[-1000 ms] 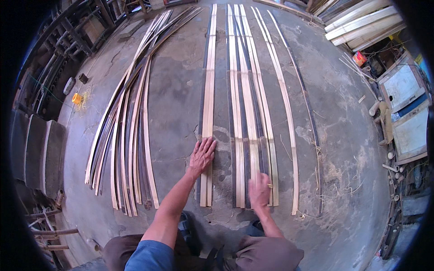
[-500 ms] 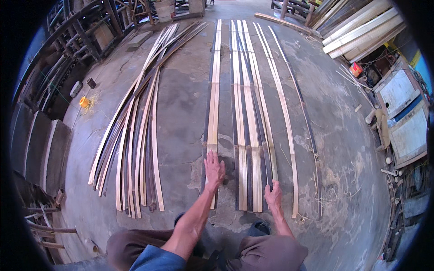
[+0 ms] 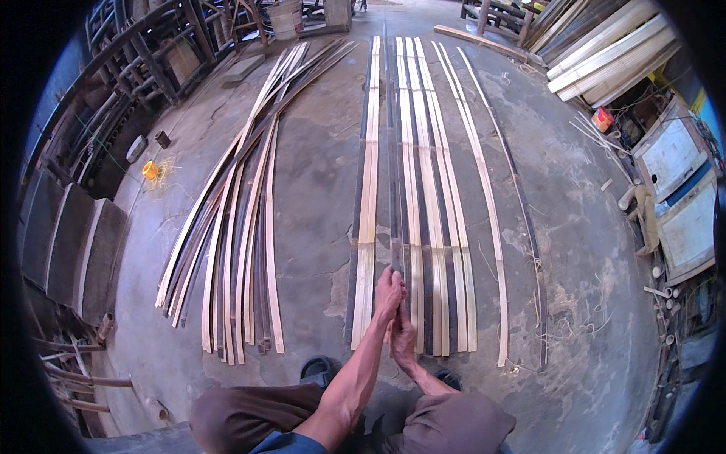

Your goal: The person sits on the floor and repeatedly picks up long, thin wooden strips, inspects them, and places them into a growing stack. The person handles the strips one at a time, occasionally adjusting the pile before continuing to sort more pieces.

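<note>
Both my hands are closed, one just above the other, on the near end of a long dark bamboo strip [image 3: 392, 174]. My left hand [image 3: 389, 293] is the farther one; my right hand [image 3: 404, 333] grips close below it, its fingers partly hidden. The strip runs away from me, between a pair of light strips with a dark edge strip [image 3: 366, 257] on the left and a row of light and dark bamboo strips [image 3: 439, 295] laid side by side on the right. Beyond that row lie a separate light strip [image 3: 488, 227] and a dark strip [image 3: 522, 204].
A fanned, crossing pile of bamboo strips [image 3: 234, 227] lies on the concrete floor [image 3: 314, 189] to the left. A yellow cup [image 3: 150, 170] stands beyond it. Wide split bamboo pieces [image 3: 605, 53] lean at the far right. Stone blocks [image 3: 102, 257] line the left side.
My left hand has lifted off the left strips and moved right. My right hand has come left to meet it, and both now hold a dark strip in the gap. The view has shifted slightly.
</note>
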`<state>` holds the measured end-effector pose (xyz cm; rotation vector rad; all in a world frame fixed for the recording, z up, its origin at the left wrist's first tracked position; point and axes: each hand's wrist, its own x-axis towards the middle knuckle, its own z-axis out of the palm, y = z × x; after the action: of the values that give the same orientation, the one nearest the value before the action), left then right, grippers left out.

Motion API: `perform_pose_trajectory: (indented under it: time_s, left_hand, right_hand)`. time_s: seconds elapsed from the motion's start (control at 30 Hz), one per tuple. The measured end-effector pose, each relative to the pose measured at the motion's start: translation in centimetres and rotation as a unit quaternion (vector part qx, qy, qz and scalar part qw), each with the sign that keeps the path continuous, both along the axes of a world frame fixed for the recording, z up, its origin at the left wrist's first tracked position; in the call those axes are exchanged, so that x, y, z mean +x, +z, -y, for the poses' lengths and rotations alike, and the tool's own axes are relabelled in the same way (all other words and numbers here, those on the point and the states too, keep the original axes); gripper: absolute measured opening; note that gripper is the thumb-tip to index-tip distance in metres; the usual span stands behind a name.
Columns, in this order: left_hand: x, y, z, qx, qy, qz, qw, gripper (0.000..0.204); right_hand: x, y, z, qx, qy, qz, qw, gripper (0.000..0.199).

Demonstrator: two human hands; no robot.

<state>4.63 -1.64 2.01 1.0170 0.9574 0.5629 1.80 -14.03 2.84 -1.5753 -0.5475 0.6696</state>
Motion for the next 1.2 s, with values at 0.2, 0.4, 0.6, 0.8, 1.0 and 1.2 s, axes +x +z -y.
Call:
perform_pose_trajectory:
  time_s: [0.2, 0.4, 0.6, 0.8, 1.0, 1.2]
  left_hand:
    - [-2.6, -2.1, -0.6, 0.029, 0.036, -0.097, 0.994, 0.03]
    - [-2.9, -2.6, -1.1, 0.071, 0.039, -0.099, 0.992, 0.029]
    - [-5.2, -3.2, -2.2, 0.433, 0.032, -0.249, 0.866, 0.037]
    - [-8.4, -4.5, -3.9, 0.509, -0.042, -0.314, 0.8, 0.041]
    - [-8.3, -4.2, -3.6, 0.502, -0.059, -0.305, 0.807, 0.04]
    - [-8.5, -4.7, -4.1, 0.504, -0.059, -0.299, 0.808, 0.041]
  right_hand:
    - [-2.2, 0.2, -0.9, -0.049, 0.032, 0.02, 0.998, 0.051]
    - [-1.1, -0.7, -1.4, -0.074, 0.083, -0.061, 0.992, 0.049]
    - [1.2, -2.9, -1.7, -0.149, 0.121, 0.215, 0.958, 0.056]
    - [2.1, -3.3, -2.9, -0.199, 0.208, 0.24, 0.927, 0.062]
    - [2.7, -2.8, -3.0, -0.223, 0.219, 0.261, 0.913, 0.062]
    - [2.6, -2.4, -3.7, -0.228, 0.23, 0.298, 0.898, 0.061]
